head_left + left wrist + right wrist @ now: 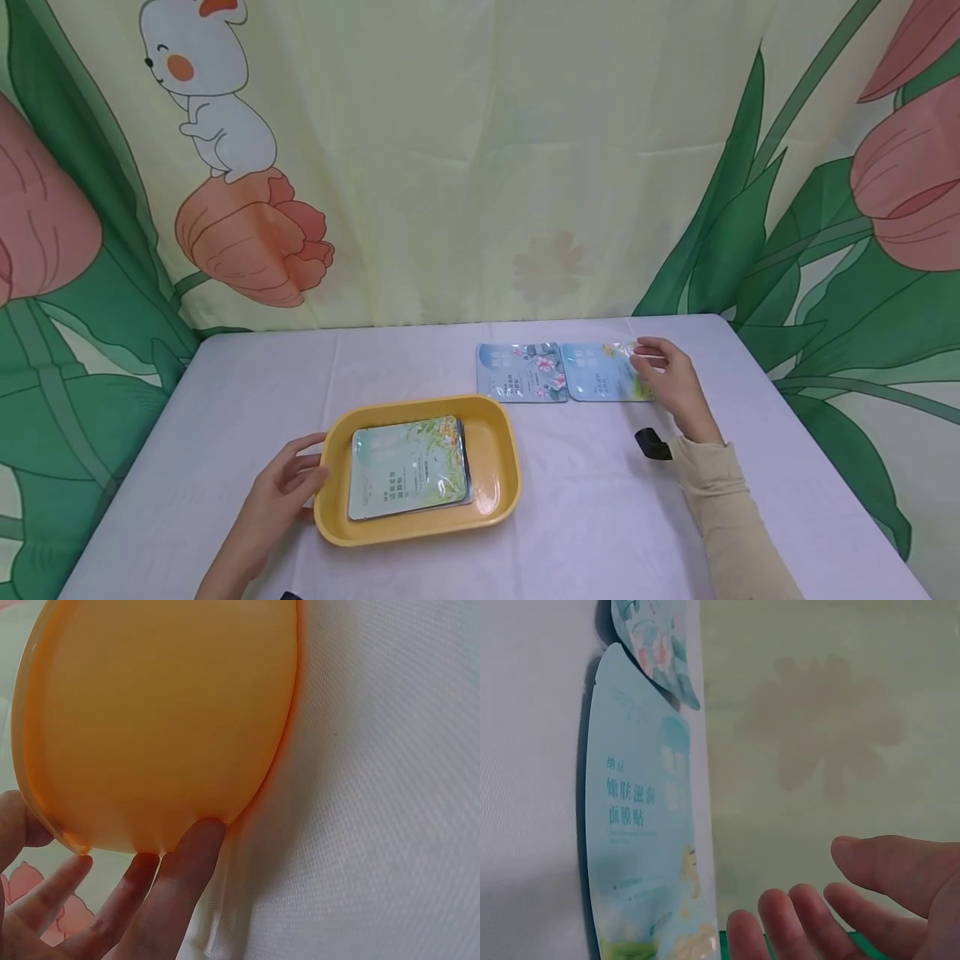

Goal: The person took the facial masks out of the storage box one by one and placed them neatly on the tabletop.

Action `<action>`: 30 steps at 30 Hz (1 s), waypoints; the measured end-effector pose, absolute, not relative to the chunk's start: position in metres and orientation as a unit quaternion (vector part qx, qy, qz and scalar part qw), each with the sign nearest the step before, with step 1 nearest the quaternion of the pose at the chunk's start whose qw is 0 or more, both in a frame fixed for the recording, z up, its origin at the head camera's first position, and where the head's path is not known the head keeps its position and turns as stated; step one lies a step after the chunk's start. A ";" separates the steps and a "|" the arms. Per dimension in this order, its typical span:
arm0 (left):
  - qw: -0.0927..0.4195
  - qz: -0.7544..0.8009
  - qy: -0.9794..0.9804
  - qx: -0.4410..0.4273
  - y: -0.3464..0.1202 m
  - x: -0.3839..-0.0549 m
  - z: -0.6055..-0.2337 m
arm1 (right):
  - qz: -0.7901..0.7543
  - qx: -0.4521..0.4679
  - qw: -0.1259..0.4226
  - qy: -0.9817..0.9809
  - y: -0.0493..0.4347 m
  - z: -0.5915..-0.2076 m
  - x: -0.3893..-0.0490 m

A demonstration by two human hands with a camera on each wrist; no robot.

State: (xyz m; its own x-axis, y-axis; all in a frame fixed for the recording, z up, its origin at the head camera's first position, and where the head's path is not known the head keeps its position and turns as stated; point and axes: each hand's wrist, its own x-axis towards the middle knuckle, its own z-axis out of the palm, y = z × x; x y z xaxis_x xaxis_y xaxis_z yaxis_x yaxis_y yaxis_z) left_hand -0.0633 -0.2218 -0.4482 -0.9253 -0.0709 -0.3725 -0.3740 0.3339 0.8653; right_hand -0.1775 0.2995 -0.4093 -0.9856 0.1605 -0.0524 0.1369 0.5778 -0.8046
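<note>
My left hand [279,492] is at the left end of a yellow tray [491,417], its fingertips touching the rim and outer wall. In the left wrist view the fingers [124,896] look fairly straight against the tray wall. Inside the tray lies a small stack of face mask packets [408,467], a pale green one on top. My right hand [673,383] hovers at the right edge of a light blue face mask packet [600,371]. Loosely bent, its fingers [780,922] hold nothing and appear apart from the packet in the right wrist view.
A blue face mask packet with pink flowers [522,372] lies directly left of the light blue one. A white cloth covers the table [585,500]. Behind its far edge hangs a printed curtain [450,167] with tulips and a rabbit.
</note>
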 end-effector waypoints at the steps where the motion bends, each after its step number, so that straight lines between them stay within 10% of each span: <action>1: 0.135 0.561 0.805 -0.138 -0.222 -0.063 -0.448 | 0.451 -0.083 0.012 -0.888 0.298 -0.408 -0.177; 30: 0.135 0.557 0.808 -0.139 -0.219 -0.063 -0.442 | 0.456 -0.004 0.012 -0.890 0.245 -0.384 -0.153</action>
State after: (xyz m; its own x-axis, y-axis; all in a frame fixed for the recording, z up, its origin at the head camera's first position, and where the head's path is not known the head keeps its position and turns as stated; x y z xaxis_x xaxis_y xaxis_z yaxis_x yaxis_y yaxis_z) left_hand -0.0629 -0.2186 -0.4421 -0.9247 -0.0743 -0.3734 -0.3755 0.3414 0.8617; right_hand -0.1525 0.2447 -0.3840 -0.9997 0.0186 0.0176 -0.0034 0.5841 -0.8117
